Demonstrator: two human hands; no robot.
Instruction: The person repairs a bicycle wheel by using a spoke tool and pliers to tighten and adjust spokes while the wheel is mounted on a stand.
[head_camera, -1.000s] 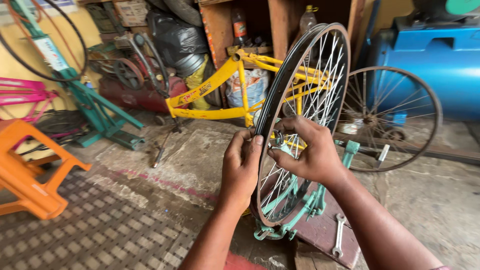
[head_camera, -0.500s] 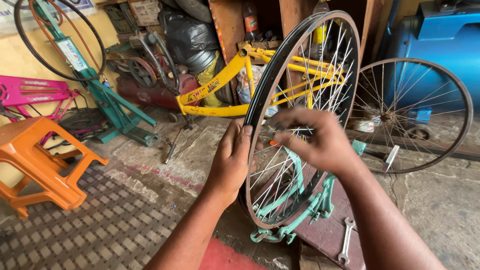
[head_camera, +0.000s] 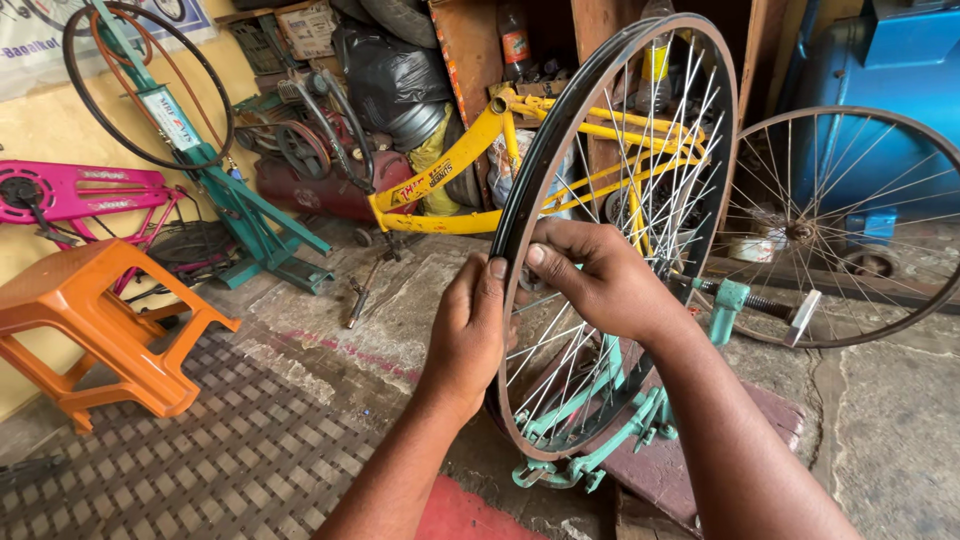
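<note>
Wheel: spoked bicycle wheel (head_camera: 640, 120) upright at frame centre, edge-on toward the camera, so both hands can get at the rim from either side.
Stand: teal truing stand (head_camera: 600, 440) at lower centre, arms reaching up to the hub, carrying the wheel off the floor and leaving it free to turn, by the look of it.
Left hand: left hand (head_camera: 470, 335) at centre, palm against the outer left of the rim, thumb up along the edge, closed around the rim; seems to brace it so it cannot swing.
Right hand: right hand (head_camera: 600, 280) just right of it, reaching through among the spokes, fingers curled tight and thumb pressed close to the left thumb; pinched narrow on something small at the rim, hidden behind the fingers, cannot tell what.
Thumbs: tips almost meeting over the same spot, both grips trained on one point of the rim.
Second wheel: bare spoked wheel (head_camera: 850, 225) at right, propped against the blue tank (head_camera: 880, 90), out of the way.
Frame: yellow bicycle frame (head_camera: 450, 175) behind the wheel, upper centre, resting on the floor.
Stool: orange plastic stool (head_camera: 95, 320) at left, well apart from the hands.
Other stand: green stand with a hoop (head_camera: 215, 175) at upper left, against the wall.
Floor: worn concrete with a chequered mat (head_camera: 230, 460) at lower left.
</note>
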